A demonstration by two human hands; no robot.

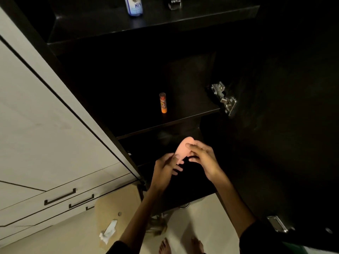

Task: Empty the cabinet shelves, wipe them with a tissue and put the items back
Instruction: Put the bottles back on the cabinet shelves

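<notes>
A peach egg-shaped sponge (181, 146) is held in front of the dark open cabinet, below the middle shelf (185, 114). My left hand (167, 168) pinches its lower end and my right hand (200, 156) grips its right side with curled fingers. An orange tube (162, 103) stands upright on the middle shelf. On the upper shelf (146, 24) stand a white and blue bottle (134, 5) and a small dark bottle (175, 3), both cut off by the frame's top. A crumpled white tissue (108, 231) lies on a tan board below.
The open cabinet door (284, 125) hangs at the right with metal hinges (223, 98). White drawers with dark handles (60, 197) run along the left. A tan board (117, 208) sits on the pale floor, with my bare feet (180, 245) below.
</notes>
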